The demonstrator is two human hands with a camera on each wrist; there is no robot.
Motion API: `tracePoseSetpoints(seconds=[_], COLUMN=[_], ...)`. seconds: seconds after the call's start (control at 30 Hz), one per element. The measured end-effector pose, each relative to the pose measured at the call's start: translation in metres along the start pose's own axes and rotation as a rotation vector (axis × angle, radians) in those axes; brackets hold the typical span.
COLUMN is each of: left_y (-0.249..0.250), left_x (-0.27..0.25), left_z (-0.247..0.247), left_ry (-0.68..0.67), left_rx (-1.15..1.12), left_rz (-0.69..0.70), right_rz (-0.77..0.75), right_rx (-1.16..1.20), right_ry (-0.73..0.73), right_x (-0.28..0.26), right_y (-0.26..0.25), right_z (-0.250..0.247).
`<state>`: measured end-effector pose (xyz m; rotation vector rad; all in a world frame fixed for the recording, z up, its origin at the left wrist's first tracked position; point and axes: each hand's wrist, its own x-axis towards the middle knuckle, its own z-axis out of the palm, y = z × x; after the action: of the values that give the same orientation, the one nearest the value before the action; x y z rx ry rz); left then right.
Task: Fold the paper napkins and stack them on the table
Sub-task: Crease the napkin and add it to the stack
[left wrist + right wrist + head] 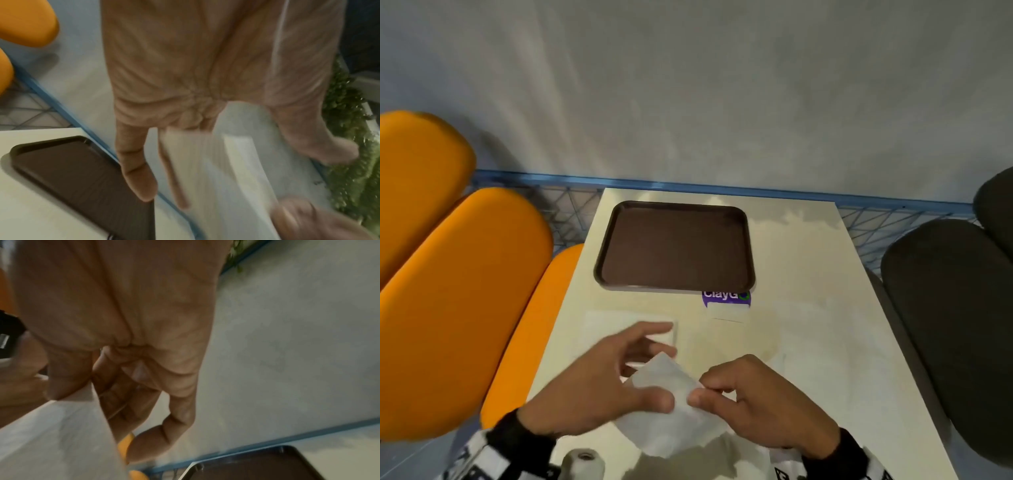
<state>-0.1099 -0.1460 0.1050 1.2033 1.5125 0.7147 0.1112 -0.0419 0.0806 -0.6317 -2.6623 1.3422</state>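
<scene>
I hold a white paper napkin [671,414] up above the near part of the cream table [825,342], tilted, with one corner pointing up. My left hand [661,366] holds its left side, thumb on the front and spread fingers behind; the left wrist view shows the napkin [236,170] between fingers [139,178] and thumb. My right hand [700,394] pinches the right edge between thumb and forefinger; in the right wrist view the napkin [51,434] hangs from that pinch. Flat white napkins [619,325] lie on the table under my left hand. A small folded one [727,310] lies farther back.
A brown tray [674,246] with nothing in it sits at the back of the table, partly over a purple sticker [726,296]. Orange seats [448,291] stand left, dark seats [945,291] right. A pale cylindrical object [582,459] is at the near edge.
</scene>
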Motion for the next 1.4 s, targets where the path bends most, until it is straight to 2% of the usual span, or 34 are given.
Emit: tracePoseSetpoints(seconds=[0.03, 0.07, 0.2, 0.23, 0.3, 0.37, 0.5, 0.63, 0.83, 0.9, 0.97, 1.03, 1.07, 1.1, 1.17, 1.23, 1.33, 1.4], left_y=[-0.008, -0.018, -0.078, -0.095, -0.130, -0.164, -0.213, -0.225, -0.233, -0.233, -0.231, -0.229, -0.229, -0.230, -0.236, -0.241, -0.236, -0.220], left_x=[0.002, 0.006, 0.016, 0.019, 0.028, 0.044, 0.085, 0.112, 0.120, 0.117, 0.117, 0.121, 0.123, 0.124, 0.127, 0.128, 0.128, 0.129], left_z=[0.002, 0.001, -0.030, -0.039, -0.054, -0.066, -0.086, -0.089, -0.087, -0.084, -0.073, -0.056, -0.049, -0.043, -0.038, -0.038, -0.041, -0.039], left_ry=[-0.038, -0.012, 0.262, 0.325, 0.389, 0.416, 0.537, 0.698, 0.755, 0.817, 0.737, 0.482, 0.349, 0.247, 0.138, 0.114, 0.111, 0.143], left_rx=[0.063, 0.071, -0.253, -0.308, -0.349, -0.335, -0.165, -0.040, 0.064, 0.217, 0.445, 0.611, 0.656, 0.695, 0.797, 0.898, 0.930, 0.942], left_rz=[-0.042, -0.067, -0.199, -0.251, -0.352, -0.428, -0.487, -0.506, -0.497, -0.418, -0.180, 0.021, 0.026, -0.026, -0.170, -0.250, -0.373, -0.401], right_rz=[0.019, 0.057, 0.353, 0.420, 0.558, 0.671, 0.833, 0.924, 0.957, 0.850, 0.624, 0.465, 0.448, 0.465, 0.507, 0.523, 0.530, 0.545], right_rx=[0.026, 0.065, 0.309, 0.398, 0.600, 0.675, 0.593, 0.408, 0.202, -0.026, -0.316, -0.504, -0.543, -0.558, -0.558, -0.566, -0.504, -0.386], right_ry=[-0.011, -0.025, -0.185, -0.173, 0.016, 0.226, 0.414, 0.511, 0.546, 0.568, 0.551, 0.374, 0.243, 0.126, 0.023, -0.006, -0.056, 0.005], right_x=[0.012, 0.024, 0.059, 0.067, 0.085, 0.108, 0.152, 0.174, 0.177, 0.172, 0.174, 0.181, 0.184, 0.186, 0.180, 0.175, 0.175, 0.168], right_y=[0.002, 0.006, 0.031, 0.040, 0.056, 0.073, 0.102, 0.121, 0.129, 0.125, 0.116, 0.110, 0.109, 0.109, 0.116, 0.120, 0.108, 0.096], right_z=[0.006, 0.013, 0.043, 0.053, 0.074, 0.092, 0.116, 0.127, 0.136, 0.141, 0.148, 0.157, 0.162, 0.167, 0.174, 0.175, 0.159, 0.140])
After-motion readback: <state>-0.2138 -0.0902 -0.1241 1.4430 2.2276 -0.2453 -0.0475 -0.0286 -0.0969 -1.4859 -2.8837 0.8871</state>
